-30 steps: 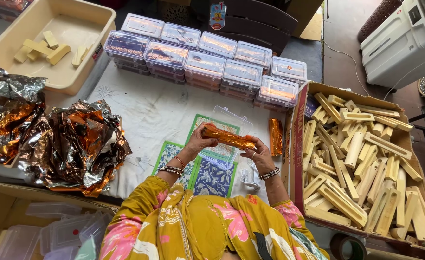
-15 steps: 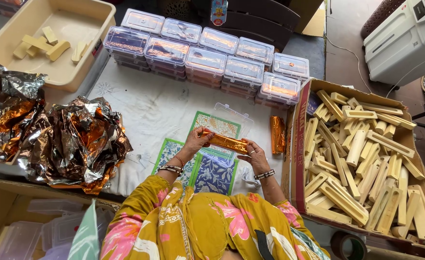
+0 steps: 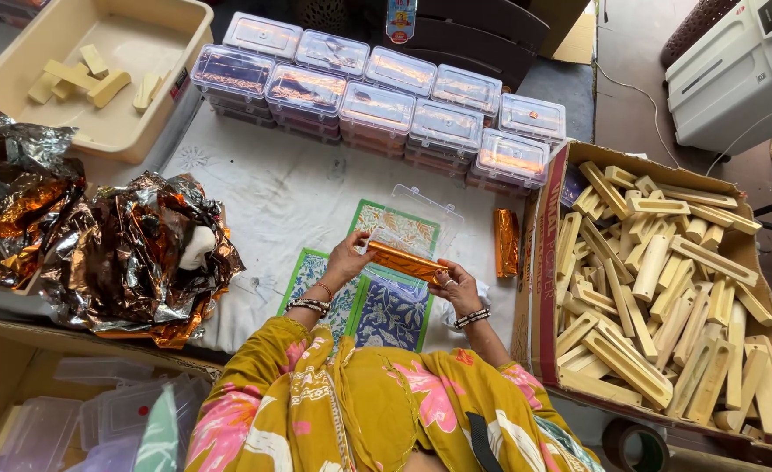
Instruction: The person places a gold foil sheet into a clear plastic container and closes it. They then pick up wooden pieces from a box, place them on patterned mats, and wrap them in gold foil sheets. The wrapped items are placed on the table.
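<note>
At the right of the frame a cardboard box [image 3: 550, 288] is filled with a loose heap of pale wooden pieces [image 3: 657, 288]; its lower right corner is cut off by the frame edge. At the upper left a beige tub [image 3: 154, 96] is seen with a few wooden blocks [image 3: 80, 79] in one corner. Along the top centre, clear lidded boxes [image 3: 377, 96] are stacked in two rows, with orange and brown contents that are hard to make out. At the lower left, empty clear boxes [image 3: 97, 419] are partly hidden in a carton. Crumpled foil [image 3: 124, 253] is piled at the left on a white cloth [image 3: 281, 192]. An open clear box [image 3: 408, 223] at the centre is partly hidden by the hands.

A foil-wrapped bar [image 3: 406, 261] is held level just below the centre of the frame, over patterned cards [image 3: 386, 315]. Its left end is pinched by the left hand [image 3: 347, 260], fingers curled closed on it; its right end is gripped by the right hand [image 3: 452, 285]. A second wrapped bar [image 3: 506, 242] lies just beside the cardboard box.
</note>
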